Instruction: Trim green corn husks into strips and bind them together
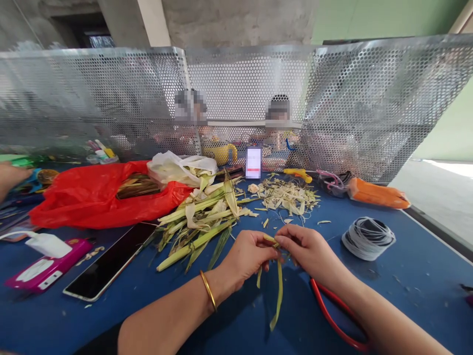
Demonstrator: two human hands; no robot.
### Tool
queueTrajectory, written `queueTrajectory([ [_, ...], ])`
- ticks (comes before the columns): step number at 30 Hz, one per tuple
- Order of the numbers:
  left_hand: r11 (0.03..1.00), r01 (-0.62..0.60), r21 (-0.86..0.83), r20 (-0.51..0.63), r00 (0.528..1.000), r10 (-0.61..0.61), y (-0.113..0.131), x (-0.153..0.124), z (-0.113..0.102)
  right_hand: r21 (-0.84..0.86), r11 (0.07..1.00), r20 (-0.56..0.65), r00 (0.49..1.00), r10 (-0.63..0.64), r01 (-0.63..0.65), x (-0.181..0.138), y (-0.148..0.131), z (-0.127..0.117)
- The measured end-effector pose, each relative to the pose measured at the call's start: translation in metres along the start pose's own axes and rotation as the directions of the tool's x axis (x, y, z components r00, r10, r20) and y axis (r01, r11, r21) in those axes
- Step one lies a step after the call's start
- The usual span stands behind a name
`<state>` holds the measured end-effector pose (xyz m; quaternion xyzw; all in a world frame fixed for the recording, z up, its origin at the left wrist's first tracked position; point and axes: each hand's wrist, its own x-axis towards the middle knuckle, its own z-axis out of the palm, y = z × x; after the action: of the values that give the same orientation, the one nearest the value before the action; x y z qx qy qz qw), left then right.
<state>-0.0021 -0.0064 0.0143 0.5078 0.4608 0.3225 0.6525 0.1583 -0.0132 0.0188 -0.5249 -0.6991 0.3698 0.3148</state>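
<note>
Just right of the big leaf pile (199,243), the left hand (249,254), nearer the pile, and the right hand (305,247), farther off, both pinch a thin leaf strip (278,296), whose long end hangs down below them.

"Where does this view look from?"
"From head height, over the near side of the blue table (421,281), facing forward and down."
"How near is it?"
"Close to the left hand (249,254) and right hand (307,247) at the near middle; the perforated screen (247,71) stands farther off, across the far side."
</note>
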Motion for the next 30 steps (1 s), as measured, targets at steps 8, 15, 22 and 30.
queueTrajectory([
  [8, 0.996, 0.018, 0.085, 0.036, 0.999, -0.021, -0.009, 0.000, 0.003, -0.215, 0.976, -0.101, 0.993, -0.066, 0.043, -0.002, 0.000, 0.001],
  [15, 0.996, 0.025, 0.082, 0.207, 0.978, -0.041, -0.012, 0.001, -0.002, 0.203, 0.976, -0.075, 0.992, 0.101, -0.084, 0.001, 0.003, 0.007],
  [22, 0.985, -0.024, 0.171, 0.311, 0.950, -0.031, -0.012, -0.003, -0.003, 0.465, 0.863, -0.065, 0.965, 0.255, -0.197, 0.003, 0.000, 0.011],
  [30, 0.986, 0.009, 0.168, 0.387, 0.919, -0.075, -0.009, -0.008, -0.001, 0.620, 0.765, -0.194, 0.911, 0.363, -0.173, 0.011, 0.007, 0.000],
])
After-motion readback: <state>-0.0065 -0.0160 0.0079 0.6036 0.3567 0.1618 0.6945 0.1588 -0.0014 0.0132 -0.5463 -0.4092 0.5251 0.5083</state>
